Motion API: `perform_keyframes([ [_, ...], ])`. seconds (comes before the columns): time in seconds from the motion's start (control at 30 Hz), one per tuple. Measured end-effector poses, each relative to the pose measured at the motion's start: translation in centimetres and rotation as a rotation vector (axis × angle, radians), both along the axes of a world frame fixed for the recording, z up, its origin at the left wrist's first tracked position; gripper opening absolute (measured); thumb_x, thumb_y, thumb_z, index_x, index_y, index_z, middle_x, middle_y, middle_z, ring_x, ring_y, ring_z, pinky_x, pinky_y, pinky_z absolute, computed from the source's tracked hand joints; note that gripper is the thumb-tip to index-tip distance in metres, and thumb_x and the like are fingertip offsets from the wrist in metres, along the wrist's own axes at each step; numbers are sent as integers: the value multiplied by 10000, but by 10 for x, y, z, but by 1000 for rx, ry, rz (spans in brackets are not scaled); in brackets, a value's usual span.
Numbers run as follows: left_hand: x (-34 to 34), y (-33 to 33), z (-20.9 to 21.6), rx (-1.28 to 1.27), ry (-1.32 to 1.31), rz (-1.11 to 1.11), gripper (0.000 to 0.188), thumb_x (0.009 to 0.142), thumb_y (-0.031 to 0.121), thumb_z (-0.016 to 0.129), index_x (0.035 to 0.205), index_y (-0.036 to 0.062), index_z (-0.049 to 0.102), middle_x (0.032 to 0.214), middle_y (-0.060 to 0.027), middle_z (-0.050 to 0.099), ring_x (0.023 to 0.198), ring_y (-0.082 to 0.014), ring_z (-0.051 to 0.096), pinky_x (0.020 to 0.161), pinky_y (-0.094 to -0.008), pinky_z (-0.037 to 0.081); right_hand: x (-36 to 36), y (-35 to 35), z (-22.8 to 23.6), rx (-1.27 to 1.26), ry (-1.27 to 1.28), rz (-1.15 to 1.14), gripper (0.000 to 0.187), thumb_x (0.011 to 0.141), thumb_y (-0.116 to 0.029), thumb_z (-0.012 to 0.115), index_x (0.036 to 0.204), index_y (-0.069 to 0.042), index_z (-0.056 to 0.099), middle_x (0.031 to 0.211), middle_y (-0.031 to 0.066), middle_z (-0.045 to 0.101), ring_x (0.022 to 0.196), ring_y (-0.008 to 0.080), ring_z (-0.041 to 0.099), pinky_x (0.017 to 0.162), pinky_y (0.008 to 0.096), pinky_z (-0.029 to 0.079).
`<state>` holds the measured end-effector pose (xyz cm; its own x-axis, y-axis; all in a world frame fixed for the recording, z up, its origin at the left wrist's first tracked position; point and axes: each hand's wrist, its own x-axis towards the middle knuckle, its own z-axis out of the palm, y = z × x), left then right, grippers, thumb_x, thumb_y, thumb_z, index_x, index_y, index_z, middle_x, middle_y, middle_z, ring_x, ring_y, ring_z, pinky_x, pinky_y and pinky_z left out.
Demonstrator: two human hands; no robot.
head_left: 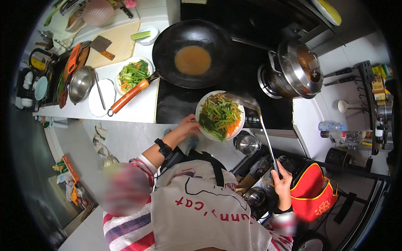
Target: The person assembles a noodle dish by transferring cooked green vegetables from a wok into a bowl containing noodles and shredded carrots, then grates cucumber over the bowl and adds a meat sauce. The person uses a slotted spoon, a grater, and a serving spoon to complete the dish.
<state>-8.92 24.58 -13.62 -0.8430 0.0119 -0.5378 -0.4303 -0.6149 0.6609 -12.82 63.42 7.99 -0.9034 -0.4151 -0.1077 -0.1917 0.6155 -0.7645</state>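
Observation:
My left hand (187,126) grips the left rim of a white plate (238,130). Shredded green vegetables (215,113) and orange carrot strips (233,127) are heaped on it. The plate hangs over the front edge of the black stove. In my right hand (282,183) is the dark handle of a long metal spatula (266,134). Its blade reaches the plate's upper right rim; whether it touches the food I cannot tell. Behind the plate stands a black wok (167,44) with brownish liquid (192,60) in its bottom.
The wok's wooden handle (132,95) sticks out over the left counter. A lidded steel pot (299,71) stands on the right burner. Left are a second vegetable plate (135,74), a cleaver (101,47) on a cutting board (121,35) and a metal bowl (81,85).

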Motion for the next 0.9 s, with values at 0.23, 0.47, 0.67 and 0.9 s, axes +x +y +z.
perform_keyframes([
  [0.23, -77, 55, -13, 8, -112, -87, 350, 765, 42, 611, 1061, 5, 427, 975, -169, 585, 846, -279, 642, 750, -398, 559, 18, 21, -14, -475, -446, -261, 320, 916, -62, 515, 1229, 2, 526, 625, 30, 535, 410, 83, 463, 377, 201, 362],
  [0.47, -121, 77, -32, 0, -125, -36, 370, 757, -16, 615, 1076, -40, 428, 998, -171, 561, 871, -297, 634, 765, -402, 570, 3, -27, 0, -697, -716, -224, 214, 933, -136, 478, 1039, 30, 563, 618, 85, 554, 370, 113, 462, 340, 211, 331],
  [0.67, -123, 69, -22, -11, -113, -220, 343, 806, 38, 623, 1120, -50, 516, 1118, -149, 561, 914, -248, 627, 798, -336, 548, -29, -105, -1, -550, -600, -201, 243, 919, -80, 519, 1141, 2, 578, 595, 31, 529, 373, 86, 450, 347, 203, 321],
  [0.9, -9, -33, 93, -168, 128, -192, 393, 896, 87, 539, 1267, -21, 466, 1179, -151, 583, 971, -226, 618, 792, -312, 525, -62, -210, -50, -206, 338, 12, 385, 804, -85, 663, 1151, 50, 565, 935, 273, 634, 883, 327, 655, 754, 365, 496],
])
